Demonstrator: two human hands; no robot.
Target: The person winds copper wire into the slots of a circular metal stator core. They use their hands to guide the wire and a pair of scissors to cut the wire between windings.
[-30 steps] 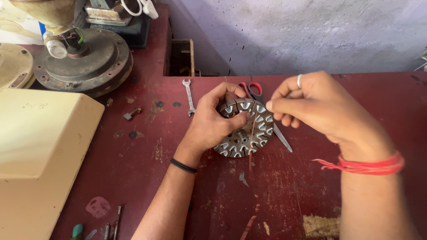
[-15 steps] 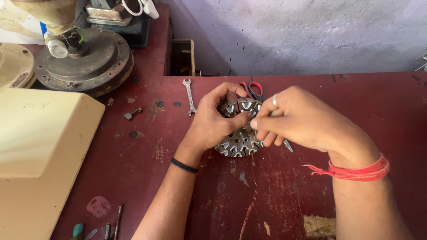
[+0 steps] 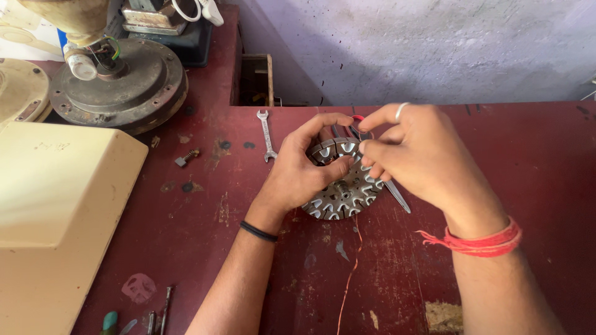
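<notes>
Head view is showing the left hand (image 3: 301, 170) curling around the left edge of a slotted metal stator (image 3: 341, 180), thumb pressing on its face, fingers arching over the top. Right hand (image 3: 422, 158) is pinching at the stator's upper rim with fingertips closed, perhaps on the thin copper wire (image 3: 352, 267) that is trailing down toward the near edge. Stator is lying flat on the red table (image 3: 496, 136), face up, just right of a wrench (image 3: 267, 133).
</notes>
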